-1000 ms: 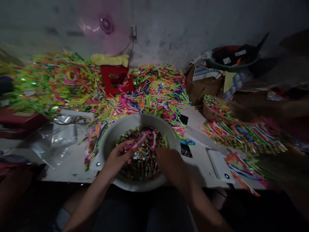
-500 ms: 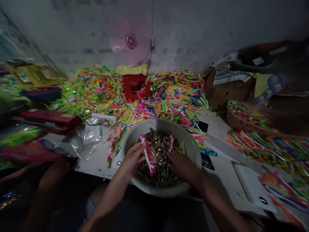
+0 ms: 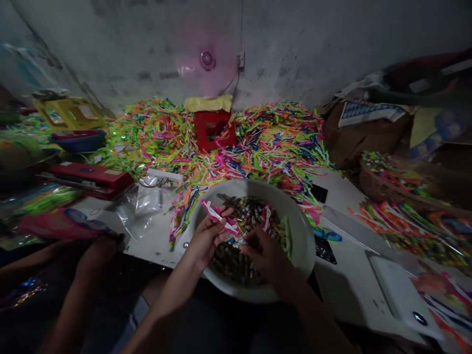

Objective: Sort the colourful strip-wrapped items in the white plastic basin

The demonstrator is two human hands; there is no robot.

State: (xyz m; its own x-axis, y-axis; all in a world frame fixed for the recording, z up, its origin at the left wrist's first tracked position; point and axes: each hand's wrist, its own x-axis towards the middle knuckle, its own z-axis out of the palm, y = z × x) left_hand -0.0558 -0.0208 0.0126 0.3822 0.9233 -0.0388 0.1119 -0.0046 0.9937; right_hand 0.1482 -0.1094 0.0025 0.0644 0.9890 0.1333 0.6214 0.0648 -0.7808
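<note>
A large pale basin (image 3: 309,255) stands at the table's front edge in front of me, filled with many small dark, stick-like pieces (image 3: 230,265). Over its left side my left hand (image 3: 209,237) is closed on a pink-and-white flat strip (image 3: 217,216), fingers partly curled behind it. Inside the basin, just right of that strip, my right hand (image 3: 266,253) pinches with thumb and forefinger; a small stick-like piece seems to be between them, but it is too dim to name. Another pink-and-white strip (image 3: 266,217) lies behind the right hand, and green strips (image 3: 286,238) rest along the basin's right wall.
A heap of colourful strips (image 3: 155,130) covers the back, around a red stool (image 3: 201,130). To the left are a red machine (image 3: 92,179), clear plastic bags (image 3: 142,206) and another person's hands (image 3: 98,250). A white scale-like device (image 3: 398,290) and brown basket (image 3: 387,187) stand right.
My left hand has turned its strip from nearly upright to slanting. My right hand has drawn out of the pieces, leftward toward the left hand. The view has swung slightly left.
</note>
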